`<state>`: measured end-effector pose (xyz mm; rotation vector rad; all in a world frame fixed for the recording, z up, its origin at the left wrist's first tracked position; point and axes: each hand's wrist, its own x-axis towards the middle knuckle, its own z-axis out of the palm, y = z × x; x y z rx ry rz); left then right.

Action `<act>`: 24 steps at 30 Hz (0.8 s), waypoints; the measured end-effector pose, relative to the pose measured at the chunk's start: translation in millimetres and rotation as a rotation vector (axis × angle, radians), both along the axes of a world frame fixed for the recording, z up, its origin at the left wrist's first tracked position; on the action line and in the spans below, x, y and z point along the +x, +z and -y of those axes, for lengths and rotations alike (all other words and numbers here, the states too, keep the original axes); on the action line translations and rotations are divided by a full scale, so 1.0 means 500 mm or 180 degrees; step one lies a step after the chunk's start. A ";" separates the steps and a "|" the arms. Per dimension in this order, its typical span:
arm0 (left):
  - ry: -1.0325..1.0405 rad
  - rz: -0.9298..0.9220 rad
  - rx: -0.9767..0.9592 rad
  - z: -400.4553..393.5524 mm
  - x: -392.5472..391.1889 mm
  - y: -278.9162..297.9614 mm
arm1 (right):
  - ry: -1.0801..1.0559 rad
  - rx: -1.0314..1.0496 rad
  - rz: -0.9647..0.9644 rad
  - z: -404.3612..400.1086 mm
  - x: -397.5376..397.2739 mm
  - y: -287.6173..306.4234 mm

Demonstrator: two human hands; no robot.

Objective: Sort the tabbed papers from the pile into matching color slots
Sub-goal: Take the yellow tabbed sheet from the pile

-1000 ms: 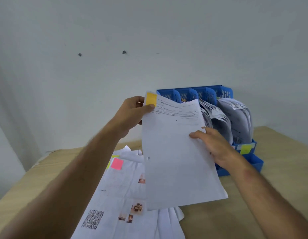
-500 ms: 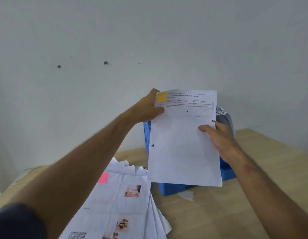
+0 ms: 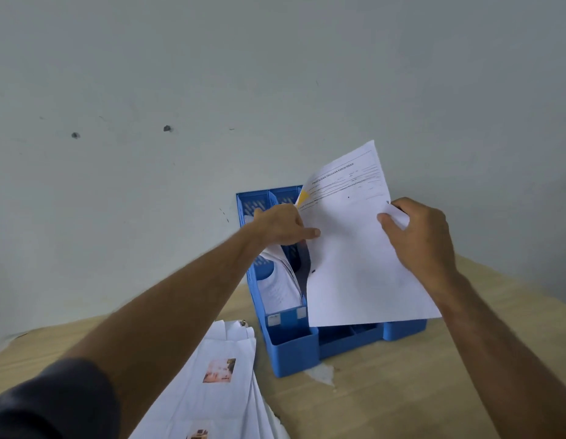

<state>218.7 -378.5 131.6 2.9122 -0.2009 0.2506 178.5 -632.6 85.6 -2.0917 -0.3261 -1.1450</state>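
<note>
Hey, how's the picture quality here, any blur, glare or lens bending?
Head view: soft, even light, no glare; the left forearm and paper pile near the lower edge look smeared; the held sheet has a readable heading, finer lines blurred; wide-angle stretch toward the corners.

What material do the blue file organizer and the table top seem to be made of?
Blue file organizer: most likely moulded plastic, matt to slightly glossy; one even colour, thin walls with slotted cut-outs. Table top: looks like light wood or wood-pattern laminate, matt; faint grain lines show, but the picture does not settle which.

Both hands hold paper over organizer
</note>
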 end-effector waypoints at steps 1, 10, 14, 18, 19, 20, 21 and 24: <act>-0.0125 -0.0079 -0.0071 0.002 0.003 -0.007 | -0.0046 0.0027 0.0060 -0.003 -0.003 0.003; -0.0497 -0.0191 -0.0387 0.031 0.022 -0.027 | -0.0071 0.0437 0.0475 -0.053 -0.010 0.039; -0.0517 -0.0104 -0.0956 0.030 0.033 -0.017 | 0.0325 0.0650 0.0249 -0.090 0.005 0.032; -0.0472 0.0098 -0.1393 0.027 0.036 0.001 | 0.0379 0.0423 0.0145 -0.132 0.012 -0.003; -0.0463 0.0186 -0.1453 0.028 0.034 0.003 | 0.0444 0.0423 0.0183 -0.146 0.014 -0.017; -0.0447 0.0334 -0.1462 0.029 0.031 0.004 | 0.0507 0.0437 0.0191 -0.162 0.018 -0.032; -0.0432 0.0538 -0.1411 0.031 0.028 0.005 | 0.0470 0.0409 0.0200 -0.176 0.027 -0.047; -0.0584 0.1043 -0.1355 0.023 0.026 0.015 | -0.0064 0.0151 0.0166 -0.199 0.049 -0.076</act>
